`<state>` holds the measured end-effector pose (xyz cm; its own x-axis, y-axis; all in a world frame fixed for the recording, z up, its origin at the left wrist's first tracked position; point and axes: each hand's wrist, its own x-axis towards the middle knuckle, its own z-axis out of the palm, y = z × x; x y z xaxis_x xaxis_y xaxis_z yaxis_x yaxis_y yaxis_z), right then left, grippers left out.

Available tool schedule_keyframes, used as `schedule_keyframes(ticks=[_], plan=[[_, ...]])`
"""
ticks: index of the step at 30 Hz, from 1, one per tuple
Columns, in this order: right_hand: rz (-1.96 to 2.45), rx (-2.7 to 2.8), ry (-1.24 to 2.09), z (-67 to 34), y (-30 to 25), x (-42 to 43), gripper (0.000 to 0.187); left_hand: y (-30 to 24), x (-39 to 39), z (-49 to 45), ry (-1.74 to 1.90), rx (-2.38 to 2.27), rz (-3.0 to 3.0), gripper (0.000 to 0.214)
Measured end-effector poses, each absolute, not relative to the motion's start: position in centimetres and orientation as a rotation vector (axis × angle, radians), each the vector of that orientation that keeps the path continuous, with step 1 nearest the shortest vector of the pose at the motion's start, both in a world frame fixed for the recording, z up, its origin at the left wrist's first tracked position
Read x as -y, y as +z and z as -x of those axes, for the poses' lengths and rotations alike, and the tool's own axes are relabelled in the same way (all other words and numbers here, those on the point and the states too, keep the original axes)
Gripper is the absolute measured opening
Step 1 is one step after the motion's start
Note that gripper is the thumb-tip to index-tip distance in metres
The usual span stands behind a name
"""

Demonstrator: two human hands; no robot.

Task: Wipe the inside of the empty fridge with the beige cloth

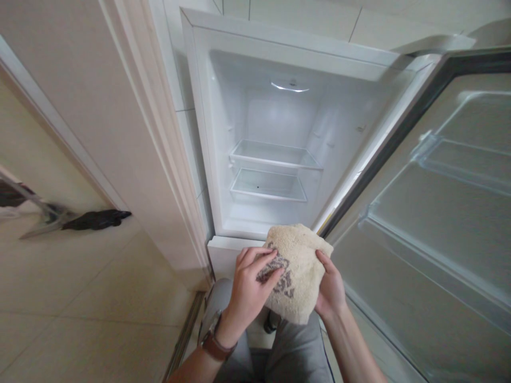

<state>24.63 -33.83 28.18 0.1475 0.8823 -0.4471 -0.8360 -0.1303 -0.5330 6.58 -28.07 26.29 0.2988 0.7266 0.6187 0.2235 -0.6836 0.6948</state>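
Note:
Both my hands hold a folded beige towel (300, 266) with a dark pattern, low in the middle of the view. My left hand (249, 287) lies over its left side, fingers curled onto the pattern, a brown watch strap on the wrist. My right hand (330, 290) grips its right edge from behind. Just beyond the towel stands an open fridge (199, 106), its inside lit, with two bare glass shelves (275, 157). The towel hangs in front of the fridge's lower front edge, touching nothing else that I can see.
The fridge door (439, 223) is swung wide open at the right, with clear door racks. A cream wall and door frame (151, 133) run down the left. A dark object (98, 219) lies on the tiled floor (99, 308) at far left. My grey trousers show below.

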Motion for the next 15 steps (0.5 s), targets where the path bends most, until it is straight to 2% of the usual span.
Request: schedule_keyframes(ticks=[8,15], plan=[[0.841,0.026,1.506,-24.5,27.4,33.6,0.040,25.8,27.7,-6.9,1.429,-0.911,-2.047,0.010],[0.828,0.066,1.515,-24.7,26.8,33.5,0.039,25.9,27.6,-6.9,1.383,-0.912,-2.000,0.010]])
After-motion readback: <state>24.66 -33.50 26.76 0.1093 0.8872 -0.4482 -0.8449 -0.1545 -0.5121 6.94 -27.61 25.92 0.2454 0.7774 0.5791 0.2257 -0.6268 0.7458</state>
